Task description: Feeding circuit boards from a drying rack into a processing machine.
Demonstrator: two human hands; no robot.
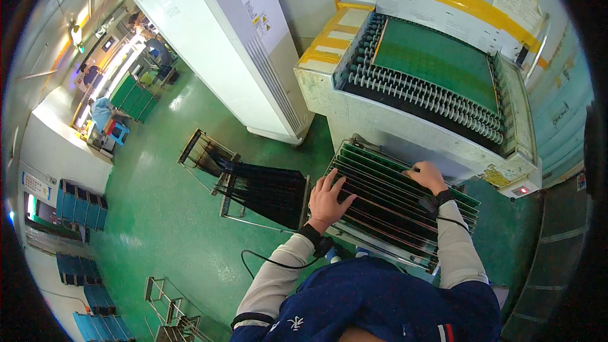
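In front of me stands a metal rack (380,250) holding several thin, flat green and dark panels (373,206) on edge, side by side. Over the rack's left end is my left hand (326,201), its fingers spread, at the panel edges. My right hand (427,177) is at the far right part of the rack with fingers curled in at a panel's top edge. What those fingers pinch, if anything, is hidden. Beyond the rack, a conveyor machine (405,114) carries a large green panel (437,60) lying flat on its rollers (424,104).
Left of the rack stands another rack (266,190) with dark slats. A tall white air-conditioner (221,44) rises behind it. An empty metal frame (171,310) is at lower left, near blue crates (79,206). Several people (101,114) sit at a far-left bench.
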